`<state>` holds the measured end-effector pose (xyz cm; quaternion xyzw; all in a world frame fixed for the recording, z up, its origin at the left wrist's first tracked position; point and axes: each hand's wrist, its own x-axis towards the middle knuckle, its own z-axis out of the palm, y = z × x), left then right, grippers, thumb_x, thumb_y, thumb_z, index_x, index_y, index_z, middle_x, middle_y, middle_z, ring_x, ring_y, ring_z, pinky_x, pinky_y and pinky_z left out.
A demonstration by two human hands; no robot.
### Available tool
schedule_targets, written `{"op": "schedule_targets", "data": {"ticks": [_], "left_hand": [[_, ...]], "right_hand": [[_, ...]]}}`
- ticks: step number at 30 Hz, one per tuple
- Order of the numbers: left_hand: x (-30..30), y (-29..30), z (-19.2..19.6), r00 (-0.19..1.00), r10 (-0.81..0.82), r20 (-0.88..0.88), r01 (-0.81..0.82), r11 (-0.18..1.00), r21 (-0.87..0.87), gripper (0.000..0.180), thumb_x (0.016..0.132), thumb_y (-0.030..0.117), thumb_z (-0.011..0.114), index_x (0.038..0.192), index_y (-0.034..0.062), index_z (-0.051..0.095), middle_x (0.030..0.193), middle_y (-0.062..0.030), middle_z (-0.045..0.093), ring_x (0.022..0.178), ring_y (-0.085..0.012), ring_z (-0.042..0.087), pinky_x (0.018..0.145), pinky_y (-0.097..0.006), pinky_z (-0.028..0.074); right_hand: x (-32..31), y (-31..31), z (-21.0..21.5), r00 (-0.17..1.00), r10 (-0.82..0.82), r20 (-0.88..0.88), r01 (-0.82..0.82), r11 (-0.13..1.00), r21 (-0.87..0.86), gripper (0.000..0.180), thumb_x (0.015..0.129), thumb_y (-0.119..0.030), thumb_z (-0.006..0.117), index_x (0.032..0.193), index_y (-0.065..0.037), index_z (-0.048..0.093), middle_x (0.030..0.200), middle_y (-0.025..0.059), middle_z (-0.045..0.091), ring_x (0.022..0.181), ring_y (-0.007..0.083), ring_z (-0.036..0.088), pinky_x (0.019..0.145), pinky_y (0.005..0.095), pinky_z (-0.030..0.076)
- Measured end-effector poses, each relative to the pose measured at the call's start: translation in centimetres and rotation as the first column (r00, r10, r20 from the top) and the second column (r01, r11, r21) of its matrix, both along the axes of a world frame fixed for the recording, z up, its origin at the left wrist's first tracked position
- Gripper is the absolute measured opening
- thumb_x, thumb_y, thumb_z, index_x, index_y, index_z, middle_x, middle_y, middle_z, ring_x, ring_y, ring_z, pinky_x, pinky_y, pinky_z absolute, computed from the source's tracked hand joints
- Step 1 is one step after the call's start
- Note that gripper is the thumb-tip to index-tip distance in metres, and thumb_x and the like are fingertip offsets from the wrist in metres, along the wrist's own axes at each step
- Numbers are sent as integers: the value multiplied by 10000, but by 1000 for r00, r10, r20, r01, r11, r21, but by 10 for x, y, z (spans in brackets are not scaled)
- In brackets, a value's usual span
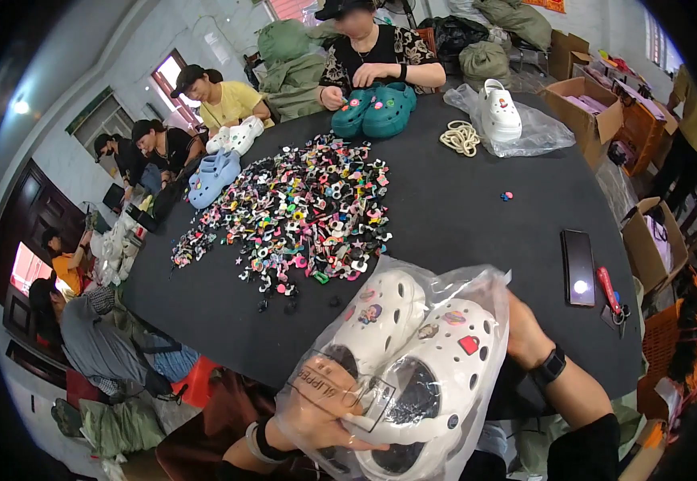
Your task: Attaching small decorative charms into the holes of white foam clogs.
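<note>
Bag [449,287] obscures fingertips of the right hand [529,330].

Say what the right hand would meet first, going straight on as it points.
The right hand would likely meet the clear bag around the white clogs first, though depth there is unclear.

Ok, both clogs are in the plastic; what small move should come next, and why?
I'd probably nudge the white clogs a little deeper into the clear bag with the left hand, steadying the side with the right hand. Film already covers the toes, the left hand grips near the heels, and the right is at the bag's right edge.
</note>
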<state>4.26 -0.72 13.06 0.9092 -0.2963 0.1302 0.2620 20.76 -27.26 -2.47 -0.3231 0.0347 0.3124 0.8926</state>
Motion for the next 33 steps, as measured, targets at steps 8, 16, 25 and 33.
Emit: {"op": "schedule_targets", "data": {"ticks": [8, 16, 25, 33], "left_hand": [[-14, 7, -21, 947, -221, -235, 199, 974, -113, 349, 624, 385, 844, 653, 127, 609, 754, -70, 544, 671, -250, 547, 701, -360, 384], [-41, 18, -53, 934, -183, -307, -23, 826, -564, 355, 643, 369, 840, 733, 99, 628, 890, -122, 569, 784, -296, 547, 749, -397, 380], [-29, 0, -71, 930, -316, 186, 367, 796, -481, 213, 783, 234, 716, 829, 49, 619, 872, -129, 588, 891, -357, 550, 802, -474, 411], [-10, -1, -145, 574, -559, 599, 815, 464, -348, 167, 846, 177, 635, 863, 10, 638, 958, -126, 588, 917, -282, 532, 787, -451, 395]], "right_hand": [[49, -29, 13, 996, -84, -6, 84, 996, 27, 354, 1018, -301, 389, 1196, -36, 543, 1110, 107, 623, 993, 226, 618, 866, 375, 531], [29, -3, 1, 949, -191, 252, 106, 944, 313, 680, 948, -599, 319, 1295, -45, 508, 1356, 123, 498, 1224, 294, 483, 1048, 499, 356], [-44, -91, -113, 953, 38, 300, -124, 954, 273, 702, 939, -614, 324, 1298, -38, 505, 1339, 128, 511, 1205, 291, 500, 1029, 484, 377], [-60, -31, -109, 928, 166, 334, -251, 941, 228, 721, 932, -627, 328, 1301, -32, 503, 1324, 133, 523, 1189, 287, 515, 1011, 471, 396]]}}
